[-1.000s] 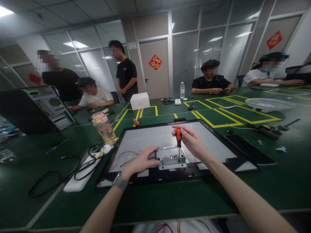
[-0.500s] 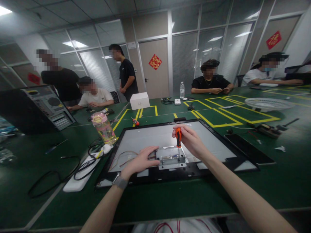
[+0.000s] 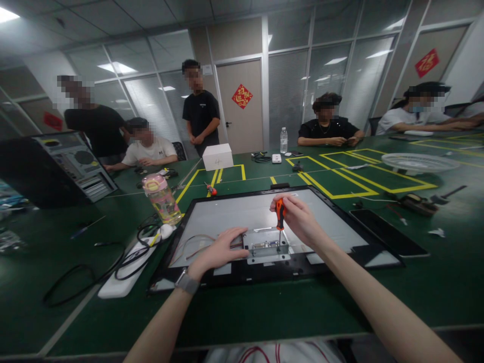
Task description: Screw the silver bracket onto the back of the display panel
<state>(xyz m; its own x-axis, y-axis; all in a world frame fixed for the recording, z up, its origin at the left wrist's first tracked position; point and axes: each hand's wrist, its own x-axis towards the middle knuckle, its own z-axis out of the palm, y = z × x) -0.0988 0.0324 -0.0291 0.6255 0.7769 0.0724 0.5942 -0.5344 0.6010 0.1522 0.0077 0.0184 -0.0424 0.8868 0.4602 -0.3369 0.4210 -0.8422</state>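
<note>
An orange-and-black screwdriver (image 3: 280,214) is gripped in my right hand (image 3: 299,217), its shaft pointing down. The tip meets the right front part of a metal bracket (image 3: 264,247) with connector ports. This bracket lies on the back of a flat display panel (image 3: 219,212) with a black frame and a pale grey sheet. Against the bracket's left edge rests my left hand (image 3: 221,249), fingers stretched out and thumb apart, a watch (image 3: 186,281) on its wrist. Thin wires (image 3: 189,242) run across the panel to the left, partly under that hand.
Left of the panel are a power strip (image 3: 124,272) with black cables, a drink bottle (image 3: 162,201) and a computer case (image 3: 68,166). A phone-like black slab (image 3: 387,232) lies to the right. A white box (image 3: 218,157) and a small red screwdriver (image 3: 212,190) are beyond. Several people surround the table.
The screwdriver handle has shifted slightly right and leans a little more, along with my right hand. My left hand stays put. A standing person at the back has turned toward the table.
</note>
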